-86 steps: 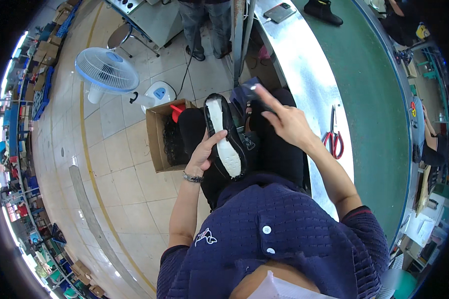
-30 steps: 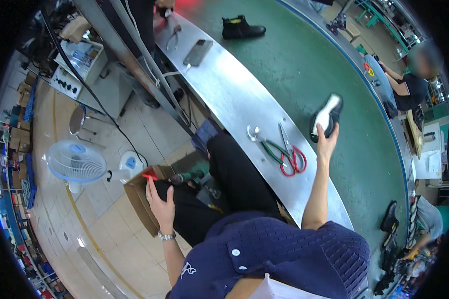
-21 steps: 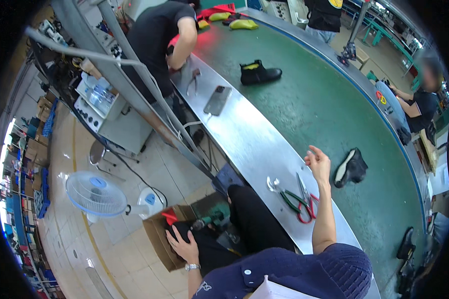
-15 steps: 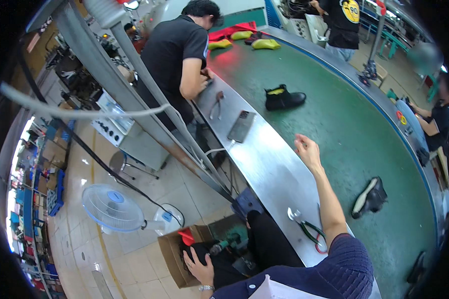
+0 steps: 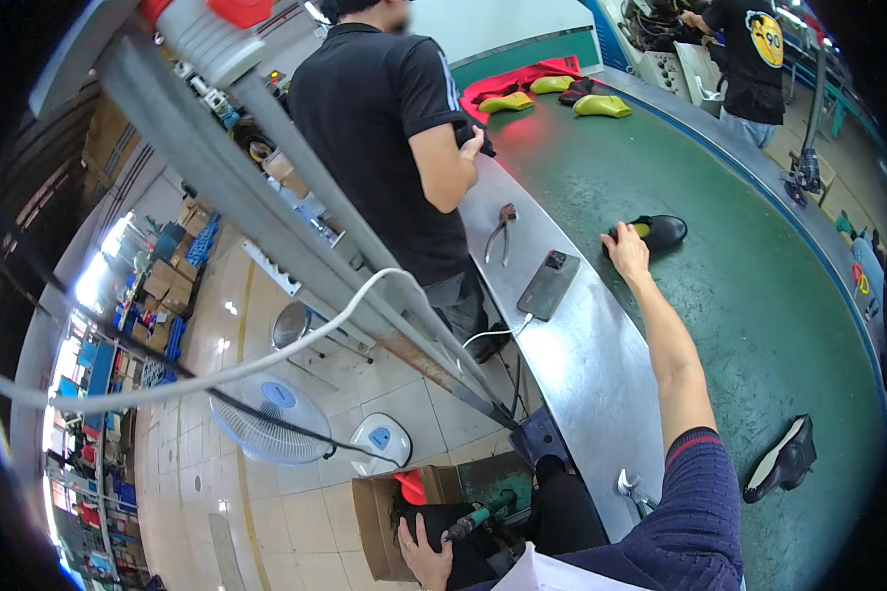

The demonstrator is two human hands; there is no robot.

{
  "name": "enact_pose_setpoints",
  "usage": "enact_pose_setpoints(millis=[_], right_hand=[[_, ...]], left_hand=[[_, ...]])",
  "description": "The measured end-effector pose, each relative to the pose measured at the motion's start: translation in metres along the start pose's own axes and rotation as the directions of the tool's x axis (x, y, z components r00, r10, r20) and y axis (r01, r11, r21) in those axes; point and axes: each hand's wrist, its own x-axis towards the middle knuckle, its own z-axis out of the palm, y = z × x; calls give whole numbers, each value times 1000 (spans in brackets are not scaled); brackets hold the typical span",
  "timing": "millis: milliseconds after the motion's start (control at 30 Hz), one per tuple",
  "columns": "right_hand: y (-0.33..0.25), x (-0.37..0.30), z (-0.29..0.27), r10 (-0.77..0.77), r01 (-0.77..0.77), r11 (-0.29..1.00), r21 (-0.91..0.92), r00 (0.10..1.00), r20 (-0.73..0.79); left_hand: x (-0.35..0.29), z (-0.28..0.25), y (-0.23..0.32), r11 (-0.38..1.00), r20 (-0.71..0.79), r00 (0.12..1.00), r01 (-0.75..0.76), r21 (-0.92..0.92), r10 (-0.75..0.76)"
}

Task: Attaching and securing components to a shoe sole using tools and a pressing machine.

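Observation:
My right arm reaches out over the green conveyor belt (image 5: 690, 295). My right hand (image 5: 628, 252) grips a black ankle boot (image 5: 668, 232) by its heel end; a yellow-green lining shows in the opening, and the hand hides the back part. My left hand (image 5: 426, 557) lies with fingers spread on my dark-trousered leg, holding nothing. Beside that leg is a green and black power tool (image 5: 481, 516). A second black shoe (image 5: 784, 461) rests on the belt to the right. On the metal ledge, a cutting tool (image 5: 635, 489) is partly covered by my sleeve.
A phone (image 5: 549, 286) with a white cable and red-handled pincers (image 5: 503, 232) lie farther up the ledge. A co-worker (image 5: 375, 128) stands there holding something dark. Left are a metal post (image 5: 266, 227), a fan (image 5: 276, 409) and a cardboard box (image 5: 379, 532). Yellow-green shoe shapes (image 5: 601, 105) lie far off.
My right hand has moved forward and taken hold of the boot, which has turned little. The view has shifted; my sleeve now covers most of the cutting tool. My left hand stays on my leg.

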Motion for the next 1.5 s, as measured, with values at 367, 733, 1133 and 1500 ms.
enact_pose_setpoints(millis=[367,733,1133,1500], right_hand=[[21,-100,-152,13,34,968,250,983,-183],[-194,-255,-337,-304,28,769,639,895,327],[-235,-371,-300,-301,-423,521,741,721,624],[-20,-461,-233,19,100,960,-263,910,415]], left_hand=[[-17,-4,-16,985,-120,990,-95,-142,78],[16,-115,112,519,127,784,-271,-810,607],[-48,-106,81,93,136,716,99,-991,685],[-67,-92,-66,-26,545,838,545,-838,-2]])
